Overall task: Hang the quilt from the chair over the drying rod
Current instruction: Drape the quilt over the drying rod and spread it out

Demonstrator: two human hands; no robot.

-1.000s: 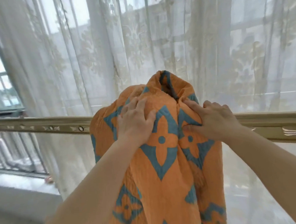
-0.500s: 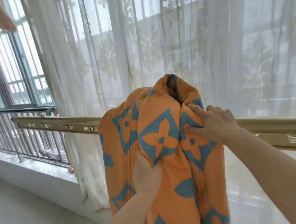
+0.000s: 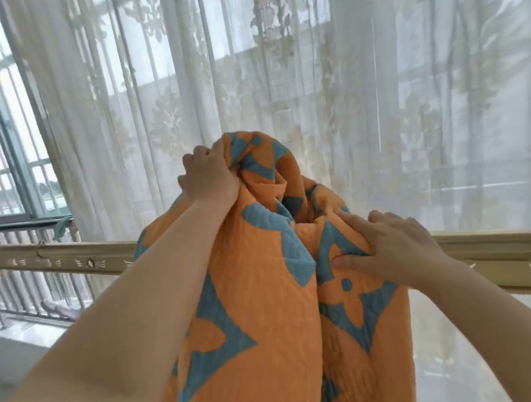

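The quilt [image 3: 264,309], orange with blue flower shapes, is up at the drying rod [image 3: 75,259] in a thick bunched column. Its top hump rises above the rod and the rest hangs down on the near side. The left hand [image 3: 208,176] is raised high, its fingers [image 3: 193,155] curled tight round a gathered fold at the top of the hump. The right hand [image 3: 394,249] lies at rod height with fingers [image 3: 352,223] spread and fairly straight, pressing the cloth towards the rod. No chair is in view, so fetching looks finished and the hanging itself looks about halfway. Whether any cloth has gone down the far side, against the lace curtain [image 3: 345,102], is hidden by the bundle. What seems left is to tip the raised fold over the rod, then pull the quilt out along it so it hangs flat
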